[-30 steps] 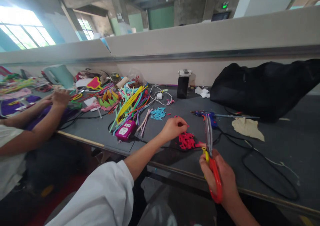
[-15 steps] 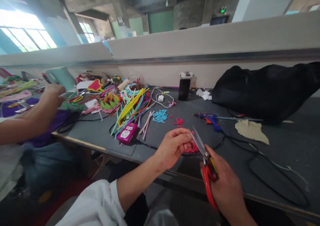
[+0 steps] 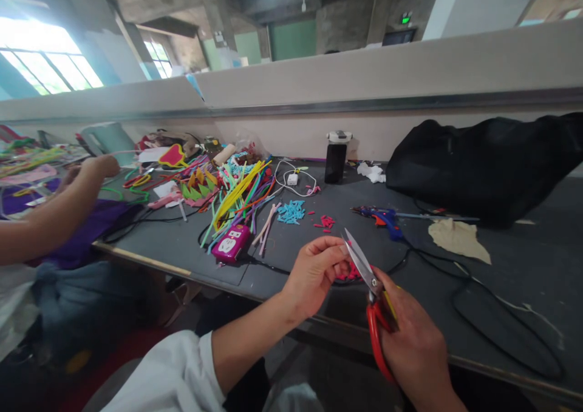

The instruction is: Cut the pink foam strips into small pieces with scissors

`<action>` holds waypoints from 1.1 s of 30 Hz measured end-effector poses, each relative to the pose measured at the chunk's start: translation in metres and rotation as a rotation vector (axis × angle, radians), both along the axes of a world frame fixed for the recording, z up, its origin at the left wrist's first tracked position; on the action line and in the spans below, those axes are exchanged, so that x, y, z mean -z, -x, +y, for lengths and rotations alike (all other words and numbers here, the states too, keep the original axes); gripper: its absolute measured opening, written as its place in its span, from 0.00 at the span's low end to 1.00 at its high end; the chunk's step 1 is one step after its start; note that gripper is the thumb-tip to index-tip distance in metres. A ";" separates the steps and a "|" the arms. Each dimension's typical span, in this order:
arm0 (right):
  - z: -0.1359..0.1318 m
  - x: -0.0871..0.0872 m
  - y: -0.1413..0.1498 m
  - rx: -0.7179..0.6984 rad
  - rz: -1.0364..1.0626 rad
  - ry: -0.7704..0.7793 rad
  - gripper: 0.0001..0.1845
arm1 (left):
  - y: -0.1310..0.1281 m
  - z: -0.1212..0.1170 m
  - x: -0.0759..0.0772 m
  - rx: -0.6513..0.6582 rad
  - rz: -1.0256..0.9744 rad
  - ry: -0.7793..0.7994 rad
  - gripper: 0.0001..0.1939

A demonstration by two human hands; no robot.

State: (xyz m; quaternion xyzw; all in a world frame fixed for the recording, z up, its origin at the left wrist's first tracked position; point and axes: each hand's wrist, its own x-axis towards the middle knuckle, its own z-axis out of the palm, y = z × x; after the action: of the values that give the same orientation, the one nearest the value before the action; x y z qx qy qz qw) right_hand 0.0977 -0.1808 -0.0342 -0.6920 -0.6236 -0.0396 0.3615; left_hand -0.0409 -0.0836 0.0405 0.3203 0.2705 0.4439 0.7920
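Note:
My right hand (image 3: 412, 333) grips red-handled scissors (image 3: 371, 290), their blades slightly parted and pointing up and left. At the blades, my left hand (image 3: 316, 272) is closed in a pinch, thumb against forefinger. A small red piece (image 3: 349, 242) shows between its fingertips and the blades; most of it is hidden. Under and behind the fingers lies a pile of short red pieces (image 3: 348, 272), partly covered by the left hand. Farther back on the dark table (image 3: 291, 242) are a few loose red pieces (image 3: 327, 221) and a heap of short blue pieces (image 3: 291, 212).
Left of centre lie a bundle of coloured fuzzy stems (image 3: 241, 193) and a purple box (image 3: 231, 244). A dark bottle (image 3: 336, 160), a blue glue gun (image 3: 387, 221), cables and a black bag (image 3: 483, 169) stand or lie behind and right. At far left, another person's arm (image 3: 59, 218) reaches over the table.
The scissor blades have drawn closer together and shifted slightly around the red piece. My left hand stays almost in place. The other person's hands have moved a little.

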 end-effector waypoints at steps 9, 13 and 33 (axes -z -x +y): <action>-0.002 0.006 -0.003 -0.008 -0.062 -0.022 0.25 | 0.000 0.000 0.002 -0.011 0.005 -0.003 0.10; -0.002 0.007 -0.004 0.000 -0.081 -0.075 0.23 | 0.000 0.001 0.002 -0.016 0.023 -0.018 0.10; -0.001 -0.018 0.000 -0.009 0.122 -0.143 0.17 | 0.007 -0.008 0.027 0.515 0.390 -0.008 0.07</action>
State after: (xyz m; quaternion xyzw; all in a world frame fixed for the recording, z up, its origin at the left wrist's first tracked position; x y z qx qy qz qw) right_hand 0.0976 -0.1817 -0.0163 -0.6626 -0.5993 -0.0402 0.4474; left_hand -0.0478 -0.0916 0.0130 0.4603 0.3255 0.1601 0.8102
